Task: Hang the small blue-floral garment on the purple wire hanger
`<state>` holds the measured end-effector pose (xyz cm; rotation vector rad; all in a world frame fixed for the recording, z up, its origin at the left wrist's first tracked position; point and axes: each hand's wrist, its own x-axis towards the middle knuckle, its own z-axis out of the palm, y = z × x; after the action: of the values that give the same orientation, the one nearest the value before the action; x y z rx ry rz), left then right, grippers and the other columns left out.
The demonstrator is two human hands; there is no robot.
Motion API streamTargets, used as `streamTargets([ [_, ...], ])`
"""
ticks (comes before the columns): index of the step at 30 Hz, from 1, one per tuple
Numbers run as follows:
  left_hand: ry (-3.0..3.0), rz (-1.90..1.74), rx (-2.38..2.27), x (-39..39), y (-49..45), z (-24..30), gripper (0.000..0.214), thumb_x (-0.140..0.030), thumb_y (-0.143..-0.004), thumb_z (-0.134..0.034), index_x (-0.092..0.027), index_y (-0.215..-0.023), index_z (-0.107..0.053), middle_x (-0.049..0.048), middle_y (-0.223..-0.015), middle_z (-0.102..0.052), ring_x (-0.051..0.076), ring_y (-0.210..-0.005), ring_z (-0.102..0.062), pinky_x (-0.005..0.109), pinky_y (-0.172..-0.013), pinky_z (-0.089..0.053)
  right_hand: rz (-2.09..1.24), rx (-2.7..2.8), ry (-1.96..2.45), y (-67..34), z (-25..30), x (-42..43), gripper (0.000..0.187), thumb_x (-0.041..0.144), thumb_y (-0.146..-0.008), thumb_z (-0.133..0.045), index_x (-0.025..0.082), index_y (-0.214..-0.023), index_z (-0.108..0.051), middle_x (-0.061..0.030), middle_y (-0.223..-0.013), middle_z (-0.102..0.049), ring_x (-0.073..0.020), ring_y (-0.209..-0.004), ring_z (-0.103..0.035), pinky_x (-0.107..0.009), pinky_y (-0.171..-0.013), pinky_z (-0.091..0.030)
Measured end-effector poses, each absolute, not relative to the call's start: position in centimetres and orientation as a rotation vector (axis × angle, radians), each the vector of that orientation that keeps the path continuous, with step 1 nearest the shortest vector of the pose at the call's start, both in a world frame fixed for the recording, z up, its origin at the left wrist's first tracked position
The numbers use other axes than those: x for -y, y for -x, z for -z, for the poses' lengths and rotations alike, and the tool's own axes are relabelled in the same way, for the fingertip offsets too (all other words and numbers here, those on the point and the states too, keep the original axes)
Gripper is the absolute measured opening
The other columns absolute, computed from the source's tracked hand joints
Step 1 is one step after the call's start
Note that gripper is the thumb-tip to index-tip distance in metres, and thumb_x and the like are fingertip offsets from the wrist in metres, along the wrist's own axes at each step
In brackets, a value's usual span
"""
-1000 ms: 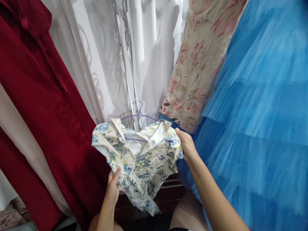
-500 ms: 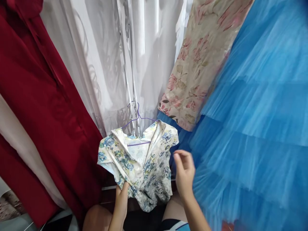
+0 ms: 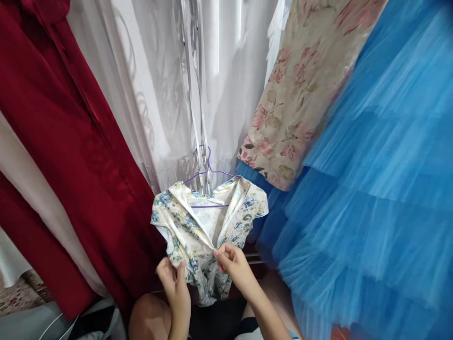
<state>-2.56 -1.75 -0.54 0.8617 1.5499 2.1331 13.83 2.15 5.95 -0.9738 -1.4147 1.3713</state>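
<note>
A sleeveless-looking floral blouse (image 3: 201, 236), cream with blue and yellow flowers, hangs on a thin purple wire hanger (image 3: 209, 163). My right hand (image 3: 231, 262) pinches the front at the bottom point of its V-shaped neckline. By the lower side edge of the blouse is my left hand (image 3: 176, 283); the thumb touches the cloth while the curled fingers stand apart from it. The hem bunches below, partly hidden behind my hands. The hanger's hook sits at the metal rods (image 3: 198, 94).
A dark red garment (image 3: 95, 156) hangs at the left. White curtain-like cloth (image 3: 230, 71) fills the back. To the right hang a beige garment with pink flowers (image 3: 283, 113) and a tiered blue tulle skirt (image 3: 354, 212). My bare knees are at the bottom.
My right hand has moved left from beside the blouse to pinch its neckline. My left hand has loosened from the cloth and shifted slightly left at the side edge.
</note>
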Motion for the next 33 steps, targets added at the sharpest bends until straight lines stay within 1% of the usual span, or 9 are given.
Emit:
streamTargets([
  [3,-1.394,-2.186,-1.695,2.2,0.7,0.3,0.035,-0.026,-0.079,-0.067,-0.021,-0.11,-0.051,0.0099,-0.114,-0.056,0.023,-0.105,-0.056,0.036,-0.091,-0.046,-1.416,1.379,0.982,-13.9,-5.9,-1.5,0.033,0.045,-0.082,-0.065,0.02,-0.066,-0.049,0.0026,-0.045,-0.057,-0.0093,-0.039,-0.038,-0.023,-0.043,-0.025],
  [5,-1.692,-1.879,-1.636,2.0,-0.9,0.1,0.03,-0.021,-0.081,-0.062,-0.02,-0.11,-0.053,0.0109,-0.109,-0.058,0.023,-0.103,-0.058,0.035,-0.088,-0.047,-1.477,1.381,0.95,-13.9,-6.2,-1.1,0.03,0.042,-0.081,-0.067,0.019,-0.068,-0.053,0.0,-0.049,-0.063,-0.0095,-0.04,-0.043,-0.023,-0.044,-0.03],
  [9,-1.869,-1.402,-1.551,0.8,-2.6,-1.3,0.007,-0.021,-0.09,-0.048,-0.02,-0.093,-0.054,0.0066,-0.084,-0.063,0.021,-0.08,-0.062,0.03,-0.07,-0.046,-1.454,1.341,0.903,-14.7,-8.0,-1.2,0.026,0.038,-0.08,-0.068,0.016,-0.07,-0.059,-0.0036,-0.055,-0.068,-0.0101,-0.043,-0.049,-0.022,-0.047,-0.037],
  [15,-2.203,-0.847,-1.669,0.2,-2.5,-5.0,0.019,-0.018,-0.092,-0.041,-0.022,-0.1,-0.059,0.0086,-0.09,-0.068,0.025,-0.083,-0.065,0.03,-0.065,-0.038,-1.18,1.276,0.829,-15.3,-15.8,-7.7,0.032,0.036,-0.076,-0.068,0.015,-0.052,-0.061,-0.0015,-0.044,-0.059,-0.0077,-0.037,-0.038,-0.022,-0.038,-0.027],
  [20,-2.355,-0.51,-1.715,0.9,-2.5,-6.0,0.027,-0.013,-0.086,-0.049,-0.024,-0.108,-0.06,0.0081,-0.096,-0.071,0.027,-0.083,-0.067,0.031,-0.065,-0.038,-1.183,1.219,0.727,-13.0,-22.2,-12.4,0.026,0.034,-0.07,-0.069,0.014,-0.056,-0.062,-0.0017,-0.049,-0.062,-0.0069,-0.035,-0.038,-0.022,-0.035,-0.024],
  [24,-2.372,-0.759,-1.578,-0.3,-0.6,-9.7,0.012,-0.025,-0.092,-0.05,-0.024,-0.098,-0.061,0.0048,-0.091,-0.069,0.023,-0.079,-0.065,0.03,-0.069,-0.042,-1.185,1.232,0.708,-12.3,-22.4,-11.7,0.022,0.035,-0.071,-0.069,0.016,-0.065,-0.061,0.0008,-0.048,-0.062,-0.0074,-0.033,-0.039,-0.021,-0.034,-0.024],
  [27,-2.203,-1.343,-1.561,-3.1,1.5,-14.9,0.027,-0.03,-0.097,-0.045,-0.023,-0.122,-0.053,0.0043,-0.092,-0.067,0.019,-0.081,-0.063,0.029,-0.075,-0.045,-1.177,1.278,0.732,-12.5,-21.1,-10.1,0.021,0.035,-0.072,-0.069,0.017,-0.068,-0.059,0.0027,-0.045,-0.059,-0.008,-0.032,-0.039,-0.021,-0.035,-0.026],
  [29,-2.233,-1.509,-1.465,-5.4,2.5,-18.1,0.037,-0.03,-0.099,-0.042,-0.024,-0.135,-0.046,0.0054,-0.101,-0.066,0.018,-0.086,-0.063,0.029,-0.078,-0.045,-1.138,1.332,0.749,-12.8,-20.5,-9.5,0.022,0.037,-0.075,-0.068,0.017,-0.07,-0.058,0.0033,-0.044,-0.057,-0.0086,-0.034,-0.04,-0.021,-0.038,-0.029],
  [33,-2.469,-1.547,-1.321,-8.2,1.8,-21.3,0.024,-0.029,-0.098,-0.043,-0.02,-0.101,-0.065,0.0062,-0.094,-0.065,0.019,-0.089,-0.06,0.029,-0.08,-0.044,-0.994,1.414,0.755,-12.7,-19.8,-9.9,0.024,0.039,-0.079,-0.064,0.018,-0.07,-0.056,0.0043,-0.045,-0.053,-0.0096,-0.038,-0.041,-0.022,-0.041,-0.03],
])
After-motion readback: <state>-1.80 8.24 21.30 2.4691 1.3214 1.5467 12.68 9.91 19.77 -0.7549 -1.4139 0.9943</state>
